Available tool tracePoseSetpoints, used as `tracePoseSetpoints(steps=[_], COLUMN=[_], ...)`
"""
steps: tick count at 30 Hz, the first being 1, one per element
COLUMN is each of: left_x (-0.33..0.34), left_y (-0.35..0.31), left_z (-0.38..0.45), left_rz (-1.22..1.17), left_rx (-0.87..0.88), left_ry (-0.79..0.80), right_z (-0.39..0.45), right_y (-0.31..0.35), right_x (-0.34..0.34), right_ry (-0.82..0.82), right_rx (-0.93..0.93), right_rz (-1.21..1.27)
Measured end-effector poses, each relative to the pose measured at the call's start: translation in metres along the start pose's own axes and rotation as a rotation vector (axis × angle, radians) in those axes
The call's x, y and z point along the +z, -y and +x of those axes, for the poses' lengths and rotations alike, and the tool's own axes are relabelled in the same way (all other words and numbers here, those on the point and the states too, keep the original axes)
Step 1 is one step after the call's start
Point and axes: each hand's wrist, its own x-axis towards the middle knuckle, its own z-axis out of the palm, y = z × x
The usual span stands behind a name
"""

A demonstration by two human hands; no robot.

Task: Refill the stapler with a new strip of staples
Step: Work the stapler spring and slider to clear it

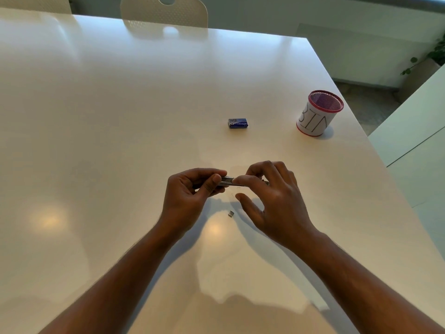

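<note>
Head view: my left hand (190, 194) and right hand (269, 196) each hold a grip on one metal strip of staples (227, 180) above the white surface (120, 116). Blue staple box (238, 123) at 12 o'clock, mesh bin (317, 114) at 2 near the right edge, loose staple fragment (231, 213) just below. Stapler unidentifiable.

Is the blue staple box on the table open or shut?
Shut, as far as it shows: the blue staple box lies flat, no flap or tray sticking out.
</note>
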Motion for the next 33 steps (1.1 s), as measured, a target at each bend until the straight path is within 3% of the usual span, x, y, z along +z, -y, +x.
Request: tracePoseSetpoints(steps=[4, 13, 20, 23, 27, 33], left_x=[0.0, -0.002, -0.002, 0.001, 0.002, -0.002], left_y=[0.0, 0.004, 0.006, 0.008, 0.007, 0.011], left_z=[0.0, 0.002, 0.0, -0.001, 0.0, 0.002], left_rz=[0.027, 0.131, 0.224, 0.21, 0.136, 0.039], left_rx=[0.023, 0.11, 0.174, 0.154, 0.102, 0.001], left_ry=[0.022, 0.011, 0.023, 0.027, 0.03, 0.038], right_z=[0.001, 0.0, 0.0, 0.0, 0.006, 0.004], right_y=[0.0, 0.016, 0.019, 0.021, 0.007, -0.014], right_x=[-0.004, -0.006, -0.008, -0.006, -0.008, -0.006], right_ry=[0.039, 0.101, 0.107, 0.1, 0.017, 0.105], right_rx=[-0.013, 0.199, 0.094, 0.142, 0.209, 0.226], right_rz=[0.033, 0.276, 0.115, 0.254, 0.186, 0.166])
